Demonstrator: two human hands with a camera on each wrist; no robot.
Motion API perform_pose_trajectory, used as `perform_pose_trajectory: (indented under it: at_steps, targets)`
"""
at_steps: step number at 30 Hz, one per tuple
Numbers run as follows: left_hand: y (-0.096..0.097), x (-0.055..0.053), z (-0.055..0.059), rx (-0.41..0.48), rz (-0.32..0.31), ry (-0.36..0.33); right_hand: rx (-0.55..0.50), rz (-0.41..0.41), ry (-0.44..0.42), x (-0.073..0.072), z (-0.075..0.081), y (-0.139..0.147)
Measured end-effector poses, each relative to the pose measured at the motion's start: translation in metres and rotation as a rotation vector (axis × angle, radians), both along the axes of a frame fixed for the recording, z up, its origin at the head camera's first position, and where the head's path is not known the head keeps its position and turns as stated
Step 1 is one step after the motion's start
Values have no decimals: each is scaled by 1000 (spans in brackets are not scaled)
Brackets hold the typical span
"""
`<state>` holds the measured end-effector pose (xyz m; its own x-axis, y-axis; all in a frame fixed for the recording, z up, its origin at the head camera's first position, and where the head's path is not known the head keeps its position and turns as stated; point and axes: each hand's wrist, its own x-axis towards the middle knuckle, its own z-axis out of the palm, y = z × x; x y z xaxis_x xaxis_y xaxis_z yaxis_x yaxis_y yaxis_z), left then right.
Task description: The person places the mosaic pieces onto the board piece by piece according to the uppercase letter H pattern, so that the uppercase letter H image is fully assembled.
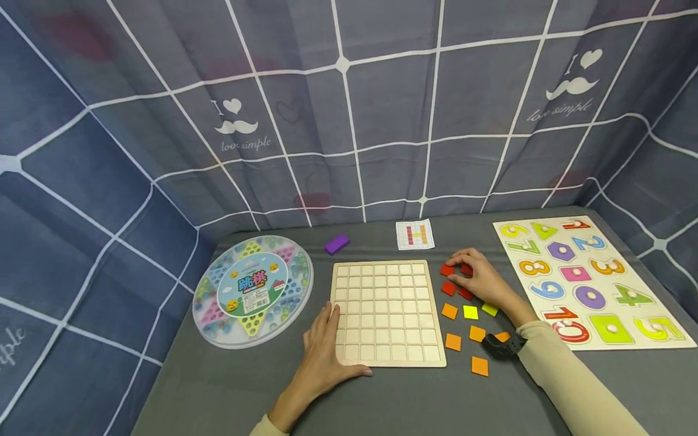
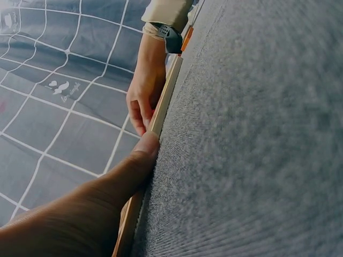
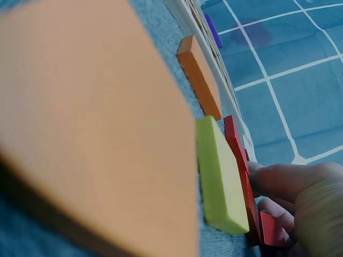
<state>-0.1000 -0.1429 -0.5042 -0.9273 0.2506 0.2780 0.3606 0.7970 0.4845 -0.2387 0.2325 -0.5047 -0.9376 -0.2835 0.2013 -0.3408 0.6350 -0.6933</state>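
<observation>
A square wooden grid board lies flat in the middle of the table. My left hand rests at its lower-left corner, fingers stretched along the left edge and thumb along the front edge. In the left wrist view the thumb touches the board's side. Right of the board, my right hand is over several red square tiles. Its thumb and fingertips are at opposite sides of one red tile; the hand partly covers others. Orange tiles and yellow-green tiles lie nearer me.
A small pattern card and a purple block lie behind the board. To the left is a round Chinese checkers box. A number-and-shape puzzle board lies at the right. A grid-patterned curtain surrounds the table.
</observation>
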Motion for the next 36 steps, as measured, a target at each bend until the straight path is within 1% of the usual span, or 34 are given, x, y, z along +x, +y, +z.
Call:
perform_pose_trajectory:
  at_steps: [6,11,18,22,25,28,31,36]
  targets:
    - [-1,1,0,-13,-2,8,4,15,18,2,-1,1]
    - [0,1,-1,-16,-5,-5,10,25,5,5,-4,3]
    - [0,2,-2,-15,2,-18,-31,49,-1,3,-5,2]
    - [0,2,-1,-9,7,-11,-47,59,16,2,-6,2]
    - [0,3,-2,-10,5,-11,-50,54,31,3,-7,2]
    - [0,3,-2,-12,3,-11,-46,50,27,4,-7,3]
    - [0,3,-2,-22,8,-8,-41,53,18,3,-7,3]
    - [1,2,-1,-27,13,-9,-49,62,31,0,-7,5]
